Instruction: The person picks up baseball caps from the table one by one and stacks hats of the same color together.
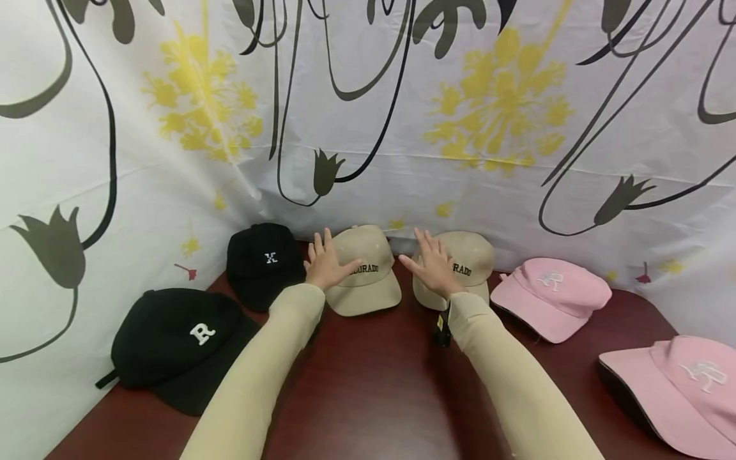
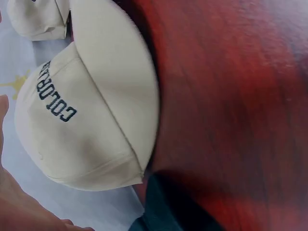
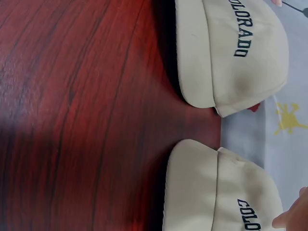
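Two beige baseball caps with dark COLORADO lettering sit side by side at the back of the table: a left cap (image 1: 368, 246) and a right cap (image 1: 477, 252). My left hand (image 1: 329, 265) is spread with straight fingers and overlaps the left side of the left cap in the head view. Over the right cap's left side, my right hand (image 1: 435, 267) has its fingers extended too, covering part of the lettering. Neither hand grips anything. The left wrist view shows the left cap's brim (image 2: 120, 72) resting on the wood, with part of my thumb side at the lower left.
A black cap (image 1: 259, 262) and a larger black cap with a white R (image 1: 167, 338) lie to the left. To the right are a pink cap (image 1: 563, 287) and another pink cap (image 1: 684, 390). A patterned white cloth (image 1: 379, 128) hangs behind the reddish-brown table (image 1: 368, 383).
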Available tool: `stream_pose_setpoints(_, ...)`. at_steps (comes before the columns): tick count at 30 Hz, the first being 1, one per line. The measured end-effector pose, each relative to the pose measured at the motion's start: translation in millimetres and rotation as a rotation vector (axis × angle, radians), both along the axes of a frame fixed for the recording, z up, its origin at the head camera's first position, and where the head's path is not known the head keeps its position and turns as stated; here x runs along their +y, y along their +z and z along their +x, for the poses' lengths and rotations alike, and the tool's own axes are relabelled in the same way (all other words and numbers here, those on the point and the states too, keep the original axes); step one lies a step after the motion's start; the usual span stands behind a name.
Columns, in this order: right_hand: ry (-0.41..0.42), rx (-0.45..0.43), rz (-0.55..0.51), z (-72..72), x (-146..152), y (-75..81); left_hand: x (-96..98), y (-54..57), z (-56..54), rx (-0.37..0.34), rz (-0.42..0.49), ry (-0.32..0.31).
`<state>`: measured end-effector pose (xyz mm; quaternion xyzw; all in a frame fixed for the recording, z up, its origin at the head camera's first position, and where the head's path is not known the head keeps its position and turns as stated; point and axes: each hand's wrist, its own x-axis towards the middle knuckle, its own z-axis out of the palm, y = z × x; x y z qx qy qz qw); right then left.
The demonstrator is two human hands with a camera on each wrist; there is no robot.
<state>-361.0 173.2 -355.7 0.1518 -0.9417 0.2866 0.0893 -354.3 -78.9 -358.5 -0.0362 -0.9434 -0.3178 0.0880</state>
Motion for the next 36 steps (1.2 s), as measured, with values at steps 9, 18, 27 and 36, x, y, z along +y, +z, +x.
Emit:
stream_pose_setpoints(9, 0.044, 0.017, 0.009, -7.2, -15, -13.6, -8.2, -17.9, -0.4, -0.019, 0.113, 0.007)
stream_pose_setpoints(18, 0.115, 0.037, -0.010, -20.2, -32, -34.1, -12.5, -34.9, -4.5, -0.069, 0.196, 0.033)
stream_pose_setpoints(27, 0.123, -0.010, -0.060, -22.0, -44, -46.1, -7.4, -43.6, -4.9, -0.084, 0.229, 0.043)
stream_pose_setpoints(36, 0.096, -0.096, -0.062, -28.1, -51, -55.3, -4.3, -48.5, -9.8, -0.120, 0.272, 0.050)
